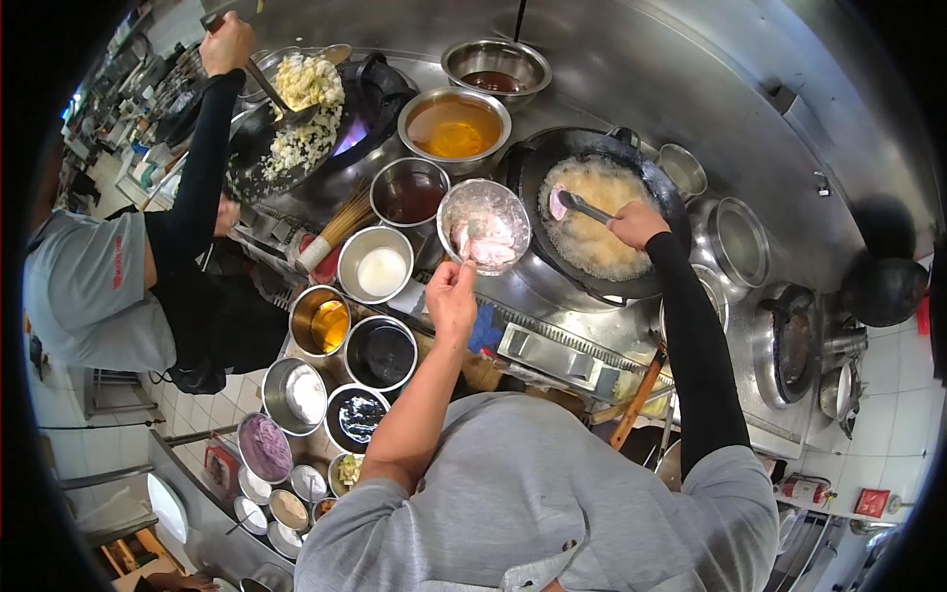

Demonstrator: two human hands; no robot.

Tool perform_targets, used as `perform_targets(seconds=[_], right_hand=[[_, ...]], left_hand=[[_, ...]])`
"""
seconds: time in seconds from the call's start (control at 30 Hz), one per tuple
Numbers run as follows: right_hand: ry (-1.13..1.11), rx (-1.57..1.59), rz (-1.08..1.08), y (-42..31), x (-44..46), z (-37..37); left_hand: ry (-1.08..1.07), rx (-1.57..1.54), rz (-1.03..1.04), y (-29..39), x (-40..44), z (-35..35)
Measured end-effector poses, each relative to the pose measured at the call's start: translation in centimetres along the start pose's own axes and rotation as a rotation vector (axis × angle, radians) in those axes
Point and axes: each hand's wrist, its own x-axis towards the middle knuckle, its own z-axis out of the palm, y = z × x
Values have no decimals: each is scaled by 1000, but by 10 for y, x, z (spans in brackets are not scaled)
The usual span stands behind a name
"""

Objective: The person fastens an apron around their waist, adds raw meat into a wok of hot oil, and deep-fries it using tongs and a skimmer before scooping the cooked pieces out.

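Observation:
My left hand [453,296] is closed on the near rim of a metal bowl [449,202], holding it tilted. Pale, floury raw pieces [490,243] lie inside; they look like meat or fish, but I cannot tell which. My right hand [639,225] grips dark tongs [590,208]. A pinkish-white piece [558,203] is at the tongs' tip, over the left side of a large black wok [646,281]. Foaming oil [602,247] bubbles across the wok beneath the tongs.
Left of me a co-worker's hand [227,44] holds a ladle [264,84] over a wok of rice and egg [301,148]; flame [351,136] shows beside it. A bowl of amber liquid [454,126] stands between the woks. Several seasoning pots, including a dark one [381,352], line my left.

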Motion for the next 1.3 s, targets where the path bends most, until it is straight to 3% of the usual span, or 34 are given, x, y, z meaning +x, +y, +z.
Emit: perform_targets(seconds=[0.13, 0.23, 0.33, 0.53, 0.7, 1.03, 1.17, 1.3], right_hand=[[251, -294, -107, -3, -1, 4], [293, -317, -102, -31, -45, -44], [511, -357, -432, -36, -87, -77], [353, -527, -885, -52, -135, -115], [344, -632, -997, -40, -116, -106], [397, -482, -784, 6, -151, -131], [476, -428, -613, 48, -154, -144], [373, -404, -299, 102, -126, -136]], left_hand=[[-34, -41, -6, 3, -1, -2], [-47, -41, -69, 19, -1, -2], [-102, -112, -74, 14, 5, -4], [-313, -13, -134, 34, 2, 12], [-443, -30, -143, 35, -4, 34], [-443, 0, -199, 41, -5, 50], [-361, -73, -231, 26, -2, 47], [-325, -118, -235, 36, -7, 33]])
